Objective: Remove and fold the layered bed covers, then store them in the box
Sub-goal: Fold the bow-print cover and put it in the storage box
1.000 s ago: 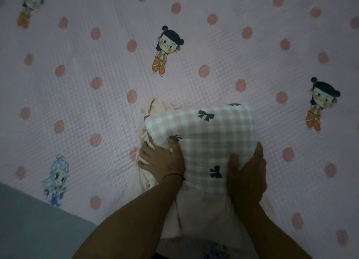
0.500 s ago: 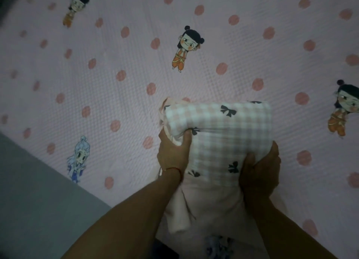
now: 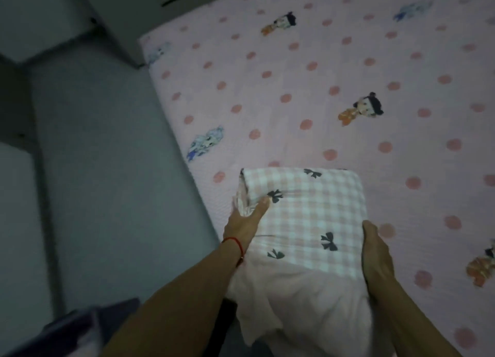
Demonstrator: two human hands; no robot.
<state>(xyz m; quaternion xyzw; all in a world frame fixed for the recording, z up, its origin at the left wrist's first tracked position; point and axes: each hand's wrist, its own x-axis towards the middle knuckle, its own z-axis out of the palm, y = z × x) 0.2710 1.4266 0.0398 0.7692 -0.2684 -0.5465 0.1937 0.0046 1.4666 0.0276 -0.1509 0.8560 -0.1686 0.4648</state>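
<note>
Both hands are on the folded checked cover (image 3: 305, 217), one per side. Left hand (image 3: 245, 223): thumb lies across the top by a black bow print, fingers tucked into the layered left edge, so it grips the bundle. Right hand (image 3: 376, 252): clamps the right edge, thumb on top, fingers hidden underneath. Red cord bracelet (image 3: 237, 245) on the left wrist. The cover sits over the near edge of the pink dotted sheet (image 3: 321, 89), its plain pink tail hanging toward the person. Versus half a second ago: same two-handed hold, but the view has swung left, so the grey floor (image 3: 101, 169) and the bed's corner now show.
</note>
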